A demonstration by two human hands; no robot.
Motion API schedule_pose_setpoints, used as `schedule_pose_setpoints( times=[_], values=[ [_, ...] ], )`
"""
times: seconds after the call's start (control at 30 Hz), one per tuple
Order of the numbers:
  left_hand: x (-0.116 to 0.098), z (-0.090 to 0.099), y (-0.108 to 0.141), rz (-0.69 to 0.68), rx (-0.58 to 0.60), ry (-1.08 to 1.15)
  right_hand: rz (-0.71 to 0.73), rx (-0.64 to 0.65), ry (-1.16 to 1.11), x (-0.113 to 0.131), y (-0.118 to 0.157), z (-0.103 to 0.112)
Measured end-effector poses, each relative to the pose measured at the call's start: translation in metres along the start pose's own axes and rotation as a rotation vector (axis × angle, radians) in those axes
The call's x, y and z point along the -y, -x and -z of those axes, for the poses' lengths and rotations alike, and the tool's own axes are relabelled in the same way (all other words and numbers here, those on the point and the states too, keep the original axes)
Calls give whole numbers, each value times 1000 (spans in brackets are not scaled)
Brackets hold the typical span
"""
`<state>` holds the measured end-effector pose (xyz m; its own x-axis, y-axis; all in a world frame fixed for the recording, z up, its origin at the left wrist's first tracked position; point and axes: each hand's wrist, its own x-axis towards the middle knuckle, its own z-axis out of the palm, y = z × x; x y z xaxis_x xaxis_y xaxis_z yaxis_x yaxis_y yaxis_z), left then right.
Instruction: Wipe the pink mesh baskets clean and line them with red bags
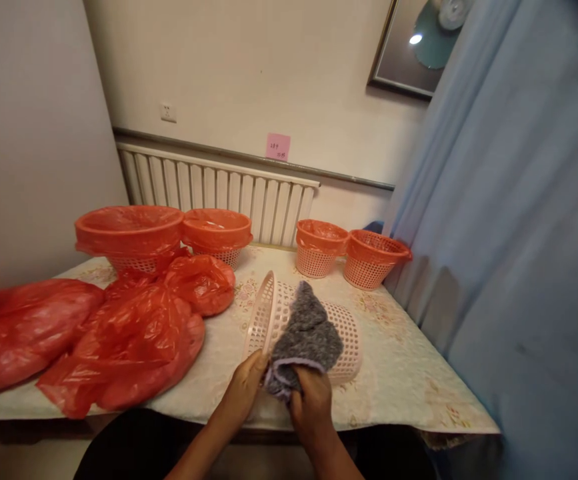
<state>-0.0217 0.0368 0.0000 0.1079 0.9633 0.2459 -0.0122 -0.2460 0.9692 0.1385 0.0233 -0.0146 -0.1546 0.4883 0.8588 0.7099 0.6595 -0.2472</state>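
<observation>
Fingers of the left hand (246,381), thumb uppermost, grip the near rim of a pale pink basket (347,343) lying on its side on the worktop (209,373), that forearm slanting up and rightward. Further right, the right hand (313,400) angles up and leftward, its fingers clenched around a grey cloth (311,337) against the basket's side.

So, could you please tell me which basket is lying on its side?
The bare pale pink basket partly covered by the grey cloth; the four red-lined baskets behind it stand upright.
</observation>
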Motion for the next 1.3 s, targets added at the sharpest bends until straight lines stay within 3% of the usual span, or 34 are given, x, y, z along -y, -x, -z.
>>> schedule_pose_setpoints(
  times=[0.13, 0.3, 0.47, 0.6, 0.7, 0.8, 0.87, 0.93, 1.07, 1.2, 1.3],
  values=[
    [-1, -4, -12, -8, -2, 98, 116, 50, -88, 18, -7, -9],
    [0, -5, -10, 24, -8, -23, 56, -1, -7, 0, -6, -9],
    [9, -6, 4, 53, 77, -190, -156, -50, 104, -40, 7, -1],
    [-1, -15, 5, 46, 149, -192, -432, -151, 43, -68, 11, 8],
    [-13, -27, 2, 18, 196, -175, -659, -173, -65, -70, 3, 18],
    [-16, -44, 1, -30, 244, -159, -757, -160, -187, -54, -14, 30],
    [-13, -58, 3, -55, 277, -176, -705, -135, -263, -38, -30, 37],
    [-10, -71, 5, -99, 299, -177, -560, -87, -294, -22, -47, 43],
    [-9, -88, 7, -262, 297, -132, -244, 71, -132, -3, -74, 50],
    [-10, -76, -2, -306, 268, -332, -174, 194, 73, -3, -77, 53],
    [-13, -50, -16, -268, 23, -482, -172, 159, 138, -12, -69, 58]
  ],
)
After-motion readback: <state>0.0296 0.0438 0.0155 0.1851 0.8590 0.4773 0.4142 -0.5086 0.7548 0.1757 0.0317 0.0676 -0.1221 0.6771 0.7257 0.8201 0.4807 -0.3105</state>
